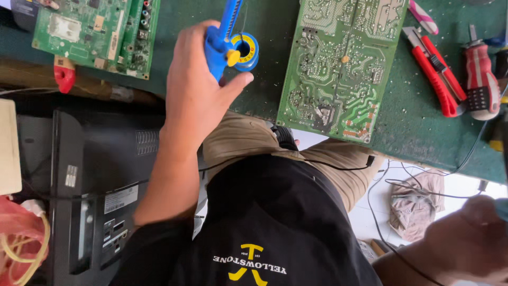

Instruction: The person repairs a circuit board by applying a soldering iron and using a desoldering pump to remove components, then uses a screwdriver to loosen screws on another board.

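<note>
The blue tool's (222,37) tip is being cut off by the top edge. It is being gripped upright, long axis vertical, by the closed left hand (198,87). The right hand's (468,238) grasp is being blurred beyond telling.

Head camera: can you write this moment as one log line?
left hand: grips blue soldering iron | solder spool: behind it | green circuit board: solder-side up | right hand: blurred

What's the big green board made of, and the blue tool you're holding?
The big green board looks like stiff fibreglass-type sheet, glossy green with silvery solder dots and lines. The blue tool in the left hand looks like smooth, shiny moulded plastic with a yellow button.
</note>
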